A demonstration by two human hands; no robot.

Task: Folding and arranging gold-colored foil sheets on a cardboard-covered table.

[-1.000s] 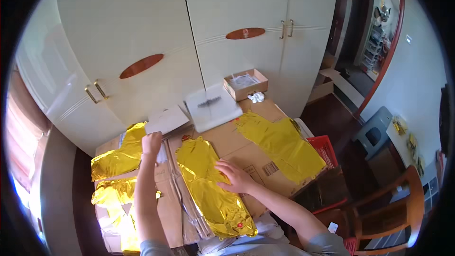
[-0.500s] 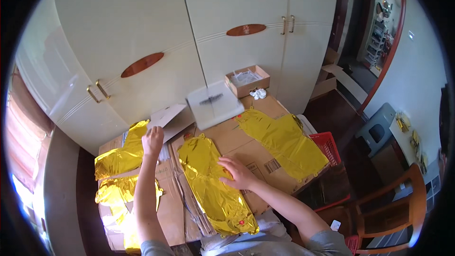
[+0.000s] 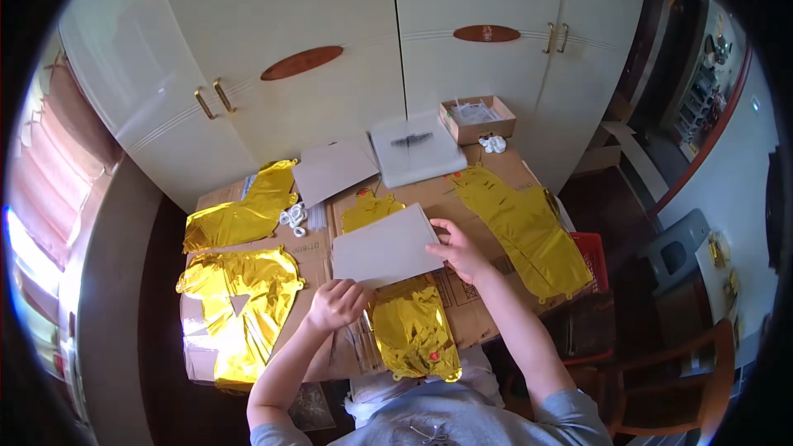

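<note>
A flat grey cardboard sheet (image 3: 384,248) lies over the middle of a gold foil balloon (image 3: 413,326), which is laid flat and shows above and below it. My right hand (image 3: 458,252) grips the sheet's right edge, thumb and fingers at the corner. At the sheet's lower left corner is my left hand (image 3: 339,304), closed with fingers curled; what is inside it is hidden. Beside me on the left lie two more gold foil pieces, one crumpled (image 3: 256,297) and one farther back (image 3: 239,215). Another flat gold balloon (image 3: 529,231) lies to the right.
Flattened cardboard (image 3: 310,268) covers the table. At the back are another grey sheet (image 3: 334,169), small white rings (image 3: 295,216), a whitish flat case (image 3: 415,153), and a box of clear plastic pieces (image 3: 477,120). A red basket (image 3: 591,256) and wooden chair (image 3: 677,376) stand right.
My left hand has come down from the far left toward me. A grey sheet now covers the middle balloon, and my right hand has gone from the foil to the sheet's edge.
</note>
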